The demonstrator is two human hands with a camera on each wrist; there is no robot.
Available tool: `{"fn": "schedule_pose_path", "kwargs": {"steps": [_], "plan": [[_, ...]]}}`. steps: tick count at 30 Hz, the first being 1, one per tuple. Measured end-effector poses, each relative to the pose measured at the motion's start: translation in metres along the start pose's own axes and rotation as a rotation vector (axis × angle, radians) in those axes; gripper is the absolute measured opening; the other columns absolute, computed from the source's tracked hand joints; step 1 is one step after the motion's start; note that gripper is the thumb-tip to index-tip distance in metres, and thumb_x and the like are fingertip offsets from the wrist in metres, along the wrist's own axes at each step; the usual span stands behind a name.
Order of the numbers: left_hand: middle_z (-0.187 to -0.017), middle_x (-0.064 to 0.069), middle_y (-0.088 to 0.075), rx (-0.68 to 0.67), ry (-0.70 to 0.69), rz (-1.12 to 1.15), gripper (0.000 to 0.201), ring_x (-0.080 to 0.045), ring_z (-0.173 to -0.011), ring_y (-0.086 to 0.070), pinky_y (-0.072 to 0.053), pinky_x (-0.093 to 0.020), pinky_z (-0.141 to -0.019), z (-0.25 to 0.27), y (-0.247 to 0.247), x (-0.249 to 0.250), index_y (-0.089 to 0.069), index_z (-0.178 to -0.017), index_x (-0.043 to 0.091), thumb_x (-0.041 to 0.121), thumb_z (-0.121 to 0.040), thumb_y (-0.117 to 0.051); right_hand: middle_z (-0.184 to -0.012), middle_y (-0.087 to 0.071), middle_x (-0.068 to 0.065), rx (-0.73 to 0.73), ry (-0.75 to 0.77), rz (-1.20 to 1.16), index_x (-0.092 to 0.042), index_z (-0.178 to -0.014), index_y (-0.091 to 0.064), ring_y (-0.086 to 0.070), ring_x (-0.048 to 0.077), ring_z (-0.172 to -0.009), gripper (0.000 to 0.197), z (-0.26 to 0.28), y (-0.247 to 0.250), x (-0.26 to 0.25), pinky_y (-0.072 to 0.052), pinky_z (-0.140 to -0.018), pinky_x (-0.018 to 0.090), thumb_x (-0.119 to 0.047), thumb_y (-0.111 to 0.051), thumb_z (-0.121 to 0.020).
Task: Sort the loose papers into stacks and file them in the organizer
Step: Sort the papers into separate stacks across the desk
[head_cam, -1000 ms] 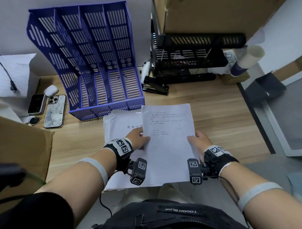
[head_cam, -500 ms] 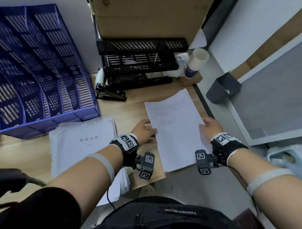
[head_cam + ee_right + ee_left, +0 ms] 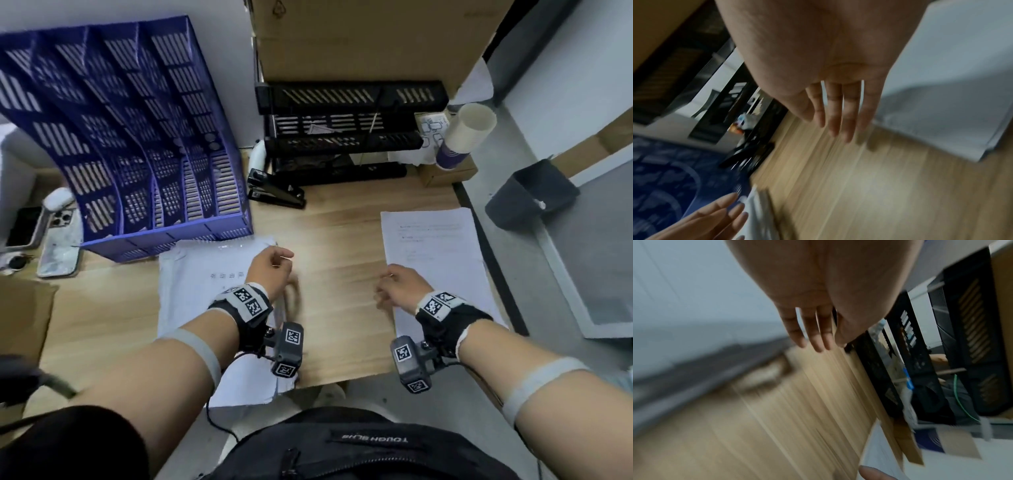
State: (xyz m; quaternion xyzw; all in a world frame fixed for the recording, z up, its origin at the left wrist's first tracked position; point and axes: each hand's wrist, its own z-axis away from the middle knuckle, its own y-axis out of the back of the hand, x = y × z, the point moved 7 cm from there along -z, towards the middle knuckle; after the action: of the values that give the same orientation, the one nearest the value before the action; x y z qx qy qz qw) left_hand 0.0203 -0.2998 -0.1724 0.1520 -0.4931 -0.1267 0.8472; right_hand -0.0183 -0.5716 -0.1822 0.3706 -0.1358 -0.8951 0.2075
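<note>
Sheet (image 3: 435, 260) now set down right; both hands empty, fingers relaxed. Left hand (image 3: 270, 270) over remaining pile (image 3: 202, 274).

You had blue slotted organizer (image 3: 137, 144) upright at desk's back left, its compartments holding no visible paper. White paper stack (image 3: 202, 284), printed title on top sheet, lay flat just in front of organizer, near edge overhanging desk. Single printed sheet (image 3: 435, 260) lay flat well right of organizer, at desk's right edge, slightly skewed.
</note>
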Motion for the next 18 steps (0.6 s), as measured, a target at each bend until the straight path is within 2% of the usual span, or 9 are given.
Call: {"fn": "schedule_pose_path", "kwargs": {"steps": [2, 3, 4, 6, 8, 9, 12, 15, 18], "plan": [[-0.1, -0.009, -0.062, 0.157, 0.04, -0.178, 0.02, -0.022, -0.082, -0.059, -0.052, -0.029, -0.075, 0.001, 0.05, -0.022, -0.063, -0.105, 0.015, 0.005, -0.089, -0.056, -0.082, -0.062, 0.014, -0.158, -0.026, -0.052, -0.004, -0.105, -0.059, -0.064, 0.023, -0.057, 0.013, 0.006, -0.047, -0.018, -0.053, -0.047, 0.031, -0.009, -0.052, -0.096], [-0.107, -0.011, -0.062, 0.233, 0.081, -0.259, 0.024, -0.025, -0.089, -0.061, -0.052, -0.033, -0.08, 0.003, 0.076, -0.034, -0.062, -0.11, 0.014, 0.007, -0.087, -0.057, -0.078, -0.06, 0.014, -0.227, -0.039, -0.044, -0.004, -0.103, -0.059, -0.063, 0.022, -0.052, 0.012, 0.009, -0.069, -0.026, -0.049, -0.044, 0.028, -0.009, -0.053, -0.095], [-0.114, -0.014, -0.061, 0.301, 0.134, -0.333, 0.03, -0.03, -0.098, -0.061, -0.052, -0.036, -0.085, 0.007, 0.1, -0.045, -0.06, -0.115, 0.014, 0.009, -0.085, -0.057, -0.079, -0.06, 0.013, -0.286, -0.053, -0.025, -0.003, -0.103, -0.06, -0.064, 0.021, -0.053, 0.012, 0.012, -0.09, -0.031, -0.049, -0.046, 0.028, -0.01, -0.055, -0.094], [-0.124, -0.017, -0.057, 0.35, 0.273, -0.459, 0.043, -0.036, -0.112, -0.057, -0.049, -0.039, -0.093, 0.015, 0.139, -0.071, -0.054, -0.127, 0.012, 0.012, -0.084, -0.059, -0.089, -0.062, 0.01, -0.336, -0.039, 0.093, -0.003, -0.108, -0.061, -0.068, 0.024, -0.071, 0.022, 0.01, -0.125, -0.038, -0.054, -0.061, 0.034, -0.018, -0.059, -0.091], [-0.13, -0.018, -0.054, 0.28, 0.378, -0.537, 0.048, -0.038, -0.118, -0.055, -0.048, -0.04, -0.097, 0.021, 0.159, -0.094, -0.049, -0.132, 0.009, 0.015, -0.085, -0.059, -0.102, -0.061, 0.007, -0.268, -0.007, 0.218, -0.002, -0.115, -0.058, -0.069, 0.03, -0.093, 0.044, 0.002, -0.146, -0.043, -0.057, -0.081, 0.041, -0.032, -0.061, -0.083], [-0.132, -0.018, -0.055, 0.24, 0.404, -0.546, 0.048, -0.038, -0.118, -0.055, -0.048, -0.039, -0.097, 0.024, 0.166, -0.103, -0.049, -0.132, 0.007, 0.015, -0.086, -0.058, -0.108, -0.06, 0.008, -0.248, -0.009, 0.242, -0.005, -0.115, -0.055, -0.068, 0.03, -0.098, 0.051, 0.0, -0.156, -0.044, -0.056, -0.083, 0.042, -0.039, -0.06, -0.077], [-0.127, -0.014, -0.063, 0.144, 0.4, -0.519, 0.039, -0.034, -0.113, -0.06, -0.046, -0.03, -0.086, 0.029, 0.174, -0.124, -0.057, -0.128, 0.005, 0.011, -0.089, -0.056, -0.108, -0.054, 0.005, -0.251, -0.017, 0.251, -0.017, -0.108, -0.046, -0.058, 0.022, -0.094, 0.048, -0.004, -0.183, -0.051, -0.046, -0.073, 0.028, -0.048, -0.056, -0.073], [-0.122, -0.009, -0.067, 0.081, 0.354, -0.52, 0.035, -0.03, -0.109, -0.062, -0.042, -0.024, -0.08, 0.032, 0.179, -0.133, -0.063, -0.123, 0.011, 0.01, -0.09, -0.055, -0.104, -0.057, 0.004, -0.199, -0.016, 0.237, -0.009, -0.115, -0.054, -0.056, 0.023, -0.088, 0.056, 0.002, -0.2, -0.064, -0.042, -0.067, 0.028, -0.047, -0.059, -0.073], [-0.115, -0.008, -0.069, 0.067, 0.311, -0.538, 0.03, -0.029, -0.095, -0.061, -0.046, -0.026, -0.077, 0.031, 0.19, -0.14, -0.065, -0.116, 0.013, 0.013, -0.088, -0.053, -0.11, -0.067, 0.005, -0.173, 0.059, 0.237, -0.011, -0.116, -0.06, -0.063, 0.023, -0.094, 0.041, 0.007, -0.219, -0.078, -0.046, -0.072, 0.028, -0.034, -0.061, -0.082]]}}
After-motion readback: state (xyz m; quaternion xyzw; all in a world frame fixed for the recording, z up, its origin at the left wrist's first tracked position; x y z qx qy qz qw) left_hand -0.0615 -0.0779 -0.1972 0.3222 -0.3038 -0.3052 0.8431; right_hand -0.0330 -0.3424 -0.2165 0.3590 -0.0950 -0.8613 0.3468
